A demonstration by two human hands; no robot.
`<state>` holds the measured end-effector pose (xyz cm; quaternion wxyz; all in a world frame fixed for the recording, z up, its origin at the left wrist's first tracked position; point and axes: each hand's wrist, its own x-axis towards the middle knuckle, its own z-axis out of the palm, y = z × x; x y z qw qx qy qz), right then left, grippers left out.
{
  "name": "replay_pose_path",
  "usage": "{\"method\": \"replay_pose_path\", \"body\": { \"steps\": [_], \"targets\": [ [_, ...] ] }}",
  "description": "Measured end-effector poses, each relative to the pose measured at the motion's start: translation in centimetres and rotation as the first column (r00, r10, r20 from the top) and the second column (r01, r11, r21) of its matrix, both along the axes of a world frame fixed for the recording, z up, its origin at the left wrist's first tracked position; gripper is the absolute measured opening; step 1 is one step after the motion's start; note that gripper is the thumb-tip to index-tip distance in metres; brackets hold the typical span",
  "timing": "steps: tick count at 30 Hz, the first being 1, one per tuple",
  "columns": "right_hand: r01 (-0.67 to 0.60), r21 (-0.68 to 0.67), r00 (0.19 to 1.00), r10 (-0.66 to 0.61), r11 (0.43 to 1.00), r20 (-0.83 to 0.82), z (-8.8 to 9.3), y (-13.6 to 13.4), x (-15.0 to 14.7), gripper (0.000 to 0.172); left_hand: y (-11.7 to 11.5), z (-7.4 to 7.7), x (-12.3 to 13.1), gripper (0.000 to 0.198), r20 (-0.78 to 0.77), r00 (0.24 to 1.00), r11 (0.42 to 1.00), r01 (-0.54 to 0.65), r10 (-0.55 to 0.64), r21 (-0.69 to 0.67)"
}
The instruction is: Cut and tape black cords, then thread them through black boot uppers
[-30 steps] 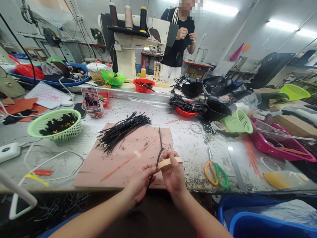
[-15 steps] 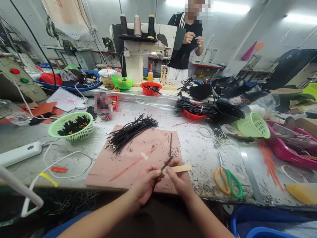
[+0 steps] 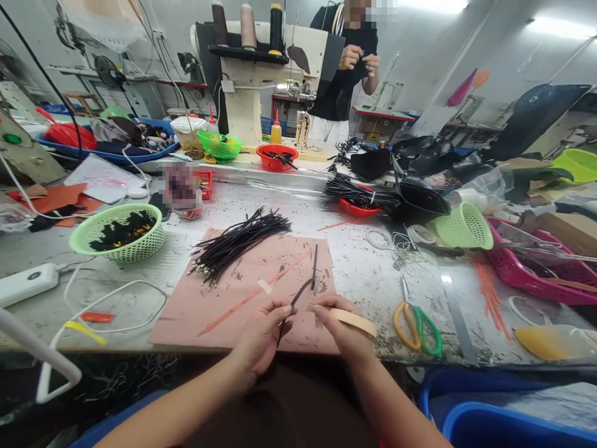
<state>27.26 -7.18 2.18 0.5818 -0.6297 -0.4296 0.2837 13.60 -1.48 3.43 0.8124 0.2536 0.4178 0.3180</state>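
Observation:
Between the thumb and fingers of my left hand (image 3: 263, 330) is a dark braided cord (image 3: 302, 291), its upper end slanting up to the right and its lower end hanging below the fingers. Just to the right, my right hand (image 3: 344, 330) is closed around a roll of beige tape (image 3: 359, 323), thumb and forefinger pinched at its near side. Both hands are above a pink board (image 3: 181, 320). On the board lie a bundle of black braided cords (image 3: 242, 242), a short dark strip (image 3: 315, 264), an orange line or strip (image 3: 228, 314) and a small pale tape piece (image 3: 265, 285).
Orange-and-green scissors (image 3: 417, 323) lie to the right. A green basket (image 3: 140, 246) of black pieces stands left, near a white cable (image 3: 135, 289). Behind are a red bowl (image 3: 359, 210) under more black cords, a sewing machine (image 3: 242, 93) and a standing person (image 3: 342, 81).
My hands have moved apart. My left hand has shifted left with the cord, and the tape roll in my right hand has turned and tilted down to the right. The view has shifted slightly.

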Motion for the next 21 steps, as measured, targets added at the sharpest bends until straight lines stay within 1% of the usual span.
{"method": "replay_pose_path", "body": {
  "steps": [2, 4, 6, 8, 12, 15, 18, 20, 21],
  "targets": [
    [0.025, -0.064, 0.988, -0.034, 0.998, -0.153, -0.2, 0.2, -1.0, 0.015, 0.0, -0.1, 0.1, 0.022, -0.001, 1.0, 1.0, -0.007, 0.007, 0.009],
    [0.036, -0.089, 0.954, -0.061, 0.995, -0.292, -0.5, 0.5, -2.0, 0.018, 0.0, -0.1, 0.2, 0.02, 0.0, 1.0, 1.0, -0.011, 0.011, 0.019],
    [0.042, -0.094, 0.917, -0.076, 0.995, -0.392, -0.7, 0.8, -2.7, 0.02, -0.1, 0.0, 0.3, 0.019, -0.001, 1.0, 0.999, -0.017, 0.017, 0.032],
    [0.04, -0.101, 0.89, -0.081, 0.994, -0.45, -0.9, 1.0, -3.1, 0.02, -0.1, 0.1, 0.4, 0.019, -0.003, 1.0, 0.999, -0.02, 0.02, 0.045],
    [0.046, -0.117, 0.863, -0.099, 0.992, -0.495, -0.9, 1.0, -3.1, 0.022, -0.1, 0.1, 0.4, 0.019, -0.004, 1.0, 0.998, -0.017, 0.018, 0.061],
    [0.04, -0.133, 0.87, -0.1, 0.99, -0.483, -0.8, 0.9, -3.0, 0.022, -0.1, -0.1, 0.3, 0.018, -0.015, 1.0, 0.995, -0.006, 0.007, 0.098],
    [0.052, -0.125, 0.895, -0.102, 0.991, -0.434, -0.7, 0.9, -2.9, 0.02, -0.2, -0.5, 0.3, 0.016, -0.054, 0.998, 0.979, -0.011, 0.023, 0.202],
    [0.057, -0.105, 0.911, -0.094, 0.993, -0.401, -0.5, 0.9, -2.9, 0.019, -0.1, -0.8, 0.2, 0.012, -0.079, 0.996, 0.951, -0.011, 0.037, 0.308],
    [0.056, -0.096, 0.918, -0.089, 0.994, -0.387, -0.5, 0.9, -2.9, 0.018, -0.1, -0.9, 0.1, 0.01, -0.092, 0.995, 0.928, -0.003, 0.04, 0.372]
  ]
}}
